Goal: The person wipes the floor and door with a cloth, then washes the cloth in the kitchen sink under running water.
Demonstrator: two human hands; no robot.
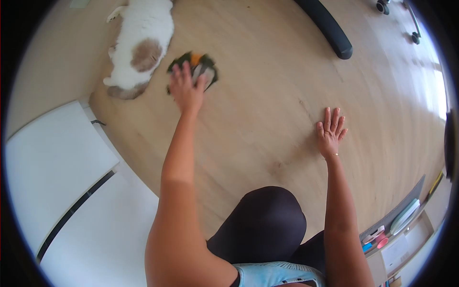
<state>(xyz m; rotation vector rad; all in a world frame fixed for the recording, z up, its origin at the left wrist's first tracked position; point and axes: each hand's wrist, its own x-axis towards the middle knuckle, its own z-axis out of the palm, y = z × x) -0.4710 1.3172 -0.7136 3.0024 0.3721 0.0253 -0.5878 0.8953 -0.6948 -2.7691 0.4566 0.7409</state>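
Observation:
My left hand (186,92) lies over a crumpled cloth (209,71) on the wooden floor, its fingers stretched out and thumb apart. The cloth is dark green, orange and grey, and slightly blurred; part of it is hidden under the palm. Well to the right, my right hand (330,136) rests flat on bare floor with its fingers spread and nothing in it. Both arms reach forward from my body, on either side of my bent knee (267,217).
A white and brown cat (146,36) lies just left of the cloth. White drawer fronts (62,143) stand at the left. A dark curved chair leg (330,31) and casters (415,37) are at the upper right. Shelves with small items (381,239) line the lower right.

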